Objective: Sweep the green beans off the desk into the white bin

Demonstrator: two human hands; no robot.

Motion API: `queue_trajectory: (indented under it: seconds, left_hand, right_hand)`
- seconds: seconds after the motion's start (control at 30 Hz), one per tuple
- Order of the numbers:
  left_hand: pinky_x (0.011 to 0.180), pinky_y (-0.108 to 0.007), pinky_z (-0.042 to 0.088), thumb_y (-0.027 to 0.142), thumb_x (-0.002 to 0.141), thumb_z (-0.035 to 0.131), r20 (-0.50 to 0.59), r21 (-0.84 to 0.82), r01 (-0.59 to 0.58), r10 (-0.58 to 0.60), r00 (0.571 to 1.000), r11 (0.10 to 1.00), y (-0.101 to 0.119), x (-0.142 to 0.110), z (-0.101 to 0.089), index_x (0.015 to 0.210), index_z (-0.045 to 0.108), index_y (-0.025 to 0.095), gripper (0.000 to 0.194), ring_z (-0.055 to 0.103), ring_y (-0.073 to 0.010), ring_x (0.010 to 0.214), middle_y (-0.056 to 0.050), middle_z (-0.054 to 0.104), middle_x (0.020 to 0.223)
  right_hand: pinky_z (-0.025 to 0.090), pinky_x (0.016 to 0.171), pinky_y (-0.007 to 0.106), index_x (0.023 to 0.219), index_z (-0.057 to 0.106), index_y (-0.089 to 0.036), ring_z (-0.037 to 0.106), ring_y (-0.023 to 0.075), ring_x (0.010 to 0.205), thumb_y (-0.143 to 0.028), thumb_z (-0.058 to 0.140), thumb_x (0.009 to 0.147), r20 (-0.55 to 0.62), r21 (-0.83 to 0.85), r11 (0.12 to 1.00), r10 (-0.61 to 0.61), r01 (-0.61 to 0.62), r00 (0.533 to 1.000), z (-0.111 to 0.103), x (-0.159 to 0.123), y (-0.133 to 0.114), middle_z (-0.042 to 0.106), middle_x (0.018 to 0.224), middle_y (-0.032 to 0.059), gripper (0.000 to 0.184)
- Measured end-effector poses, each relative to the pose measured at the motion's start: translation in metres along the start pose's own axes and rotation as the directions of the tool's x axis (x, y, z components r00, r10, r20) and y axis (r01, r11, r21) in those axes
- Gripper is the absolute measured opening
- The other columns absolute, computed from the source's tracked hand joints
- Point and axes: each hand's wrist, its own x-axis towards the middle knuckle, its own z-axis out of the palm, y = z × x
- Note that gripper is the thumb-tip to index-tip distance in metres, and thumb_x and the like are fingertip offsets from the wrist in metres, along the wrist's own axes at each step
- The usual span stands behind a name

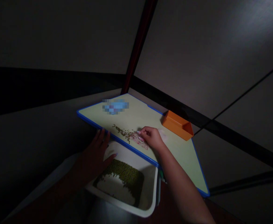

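Small green beans (124,133), perhaps mung beans, lie scattered in a strip on the pale, blue-edged tabletop (178,158). My right hand (151,137) is over the right end of this strip, with thumb and fingers drawn together; whatever is between them is hidden. My left hand (95,157) lies at the near table edge, its fingers apart and its thumb stretched over a white tub (150,202). Inside that tub, more green beans (126,174) are heaped along the far side, and part of its floor shows bare.
An orange rectangular box (178,126) stands on the right back part of the tabletop. A blurred-out blue patch (115,106) is at the far left. Pale walls (208,62) meet in a corner behind the table, with a dark red post (138,40) there.
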Motion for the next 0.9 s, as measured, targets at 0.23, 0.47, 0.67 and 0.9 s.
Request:
queue_trajectory:
  seconds: [0.23, 0.47, 0.67, 0.9]
  left_hand:
    - [0.111, -0.052, 0.032, 0.065, 0.077, 0.042, -0.039, 0.011, -0.03, 0.031, 0.999, 0.999, -0.004, -0.002, 0.005, 0.144, 0.02, 0.012, 0.088, 0.019, -0.0346, 0.143, -0.019, 0.022, 0.154]
    - [0.111, -0.051, 0.032, 0.063, 0.078, 0.043, -0.028, 0.024, -0.026, 0.027, 0.999, 0.999, -0.004, -0.002, 0.004, 0.145, 0.018, 0.011, 0.088, 0.018, -0.0346, 0.143, -0.019, 0.021, 0.154]
    - [0.111, -0.052, 0.031, 0.065, 0.078, 0.04, -0.001, 0.022, -0.014, 0.014, 1.0, 1.0, -0.002, -0.001, 0.003, 0.144, 0.021, 0.009, 0.088, 0.019, -0.0363, 0.143, -0.021, 0.022, 0.154]
    - [0.111, -0.053, 0.031, 0.064, 0.078, 0.04, -0.007, 0.021, -0.013, 0.013, 1.0, 1.0, -0.001, -0.001, 0.002, 0.144, 0.022, 0.01, 0.087, 0.019, -0.0359, 0.143, -0.021, 0.023, 0.153]
  right_hand:
    - [0.032, 0.053, 0.022, 0.069, 0.063, -0.017, 0.046, 0.011, 0.053, -0.041, 0.06, 0.08, 0.025, 0.031, 0.999, -0.031, 0.03, 0.999, -0.002, -0.001, -0.004, 0.056, 0.059, -0.0006, 0.027]
    - [0.029, 0.049, 0.021, 0.069, 0.063, -0.016, 0.041, 0.0095, 0.049, -0.041, 0.062, 0.079, 0.032, 0.102, 0.995, 0.005, -0.008, 0.999, -0.009, -0.006, -0.005, 0.05, 0.054, -0.0023, 0.027]
    - [0.028, 0.048, 0.021, 0.068, 0.062, -0.016, 0.039, 0.0092, 0.049, -0.04, 0.062, 0.078, 0.08, 0.14, 0.99, 0.022, -0.033, 0.997, -0.011, -0.008, -0.002, 0.05, 0.054, -0.0028, 0.026]
    - [0.028, 0.048, 0.021, 0.069, 0.062, -0.015, 0.039, 0.0083, 0.048, -0.038, 0.061, 0.079, 0.101, 0.139, 0.99, 0.002, -0.016, 0.995, -0.009, -0.008, -0.002, 0.051, 0.055, -0.0025, 0.025]
